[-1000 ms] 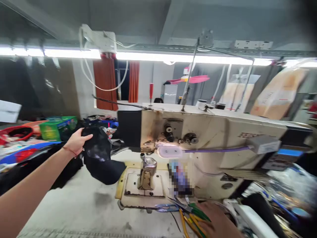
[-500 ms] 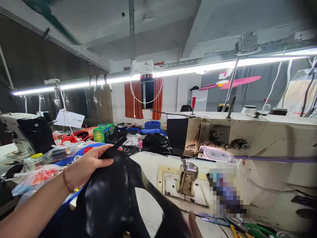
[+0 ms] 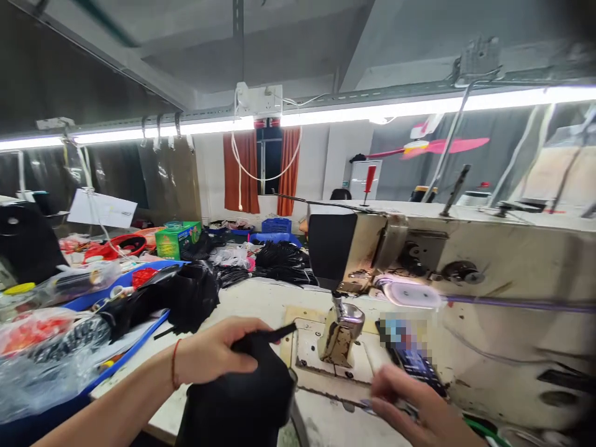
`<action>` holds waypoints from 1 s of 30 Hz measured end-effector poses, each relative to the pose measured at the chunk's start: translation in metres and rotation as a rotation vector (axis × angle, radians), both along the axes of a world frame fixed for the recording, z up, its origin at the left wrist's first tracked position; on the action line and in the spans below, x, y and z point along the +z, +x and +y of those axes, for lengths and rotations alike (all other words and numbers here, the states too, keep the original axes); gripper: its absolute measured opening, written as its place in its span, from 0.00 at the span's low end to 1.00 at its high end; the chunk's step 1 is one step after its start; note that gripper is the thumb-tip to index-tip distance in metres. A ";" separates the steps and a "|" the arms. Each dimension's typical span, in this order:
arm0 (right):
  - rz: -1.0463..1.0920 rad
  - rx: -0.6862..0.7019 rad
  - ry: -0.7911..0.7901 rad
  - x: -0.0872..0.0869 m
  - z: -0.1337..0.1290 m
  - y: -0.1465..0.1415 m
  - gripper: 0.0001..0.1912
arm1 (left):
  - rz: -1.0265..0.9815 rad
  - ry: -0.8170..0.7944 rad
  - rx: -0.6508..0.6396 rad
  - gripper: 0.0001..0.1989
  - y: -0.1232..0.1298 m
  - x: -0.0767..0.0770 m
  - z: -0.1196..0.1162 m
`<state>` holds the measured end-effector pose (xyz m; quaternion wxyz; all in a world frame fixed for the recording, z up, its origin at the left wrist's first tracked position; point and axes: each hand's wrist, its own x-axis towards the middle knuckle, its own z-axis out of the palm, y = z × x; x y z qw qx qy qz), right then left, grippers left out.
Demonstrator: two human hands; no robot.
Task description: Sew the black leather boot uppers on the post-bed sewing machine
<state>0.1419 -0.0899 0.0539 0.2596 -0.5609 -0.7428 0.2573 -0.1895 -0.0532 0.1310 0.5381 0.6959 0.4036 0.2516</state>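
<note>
My left hand (image 3: 218, 351) grips the top of a black sheet-like piece (image 3: 237, 403), thumb on its near face. A narrow black strip sticks out to the right past my fingers. The piece hangs over the table's front edge, left of the sewing machine's metal post (image 3: 342, 335). Lower right, my right hand (image 3: 405, 397) is blurred, its fingers curled together beside the tools; what it holds, if anything, I cannot make out. Behind it lies a phone-like object (image 3: 412, 354), partly pixelated.
The sewing machine's head (image 3: 419, 248) spans the right side above the post. On the left are a blue tray (image 3: 135, 363), a heap of black pieces (image 3: 190, 298) and plastic bags (image 3: 51, 372). Farther back stand a green box (image 3: 177, 241) and bundled black strips (image 3: 284, 264).
My left hand has moved right and down with the black piece, which is now folded or turned. My right hand has come up into fuller view, off the piece. The camera view has shifted.
</note>
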 end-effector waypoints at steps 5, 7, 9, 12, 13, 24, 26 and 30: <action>0.105 0.385 -0.034 0.041 -0.019 -0.040 0.30 | 0.225 0.281 -0.259 0.20 0.044 0.033 -0.021; 0.109 0.290 -0.094 0.044 -0.027 -0.051 0.15 | 0.159 0.296 -0.198 0.16 0.049 0.032 -0.025; 0.118 0.147 -0.115 0.048 -0.034 -0.057 0.13 | 0.106 0.299 -0.073 0.12 0.051 0.021 -0.028; 0.134 0.105 -0.080 0.055 -0.042 -0.062 0.12 | 0.112 0.317 0.197 0.20 0.056 -0.001 -0.036; 0.138 0.123 -0.080 0.057 -0.042 -0.065 0.12 | 0.128 0.330 0.301 0.25 0.058 -0.008 -0.040; 0.305 0.078 -0.119 0.041 -0.022 -0.066 0.20 | -0.340 -0.170 0.135 0.16 0.068 -0.030 -0.021; 0.326 0.085 -0.128 0.037 -0.017 -0.054 0.16 | -0.457 -0.324 0.130 0.19 0.078 -0.035 -0.015; 0.371 0.079 -0.129 0.028 0.002 -0.033 0.12 | -0.543 -0.440 0.143 0.22 0.098 -0.047 0.003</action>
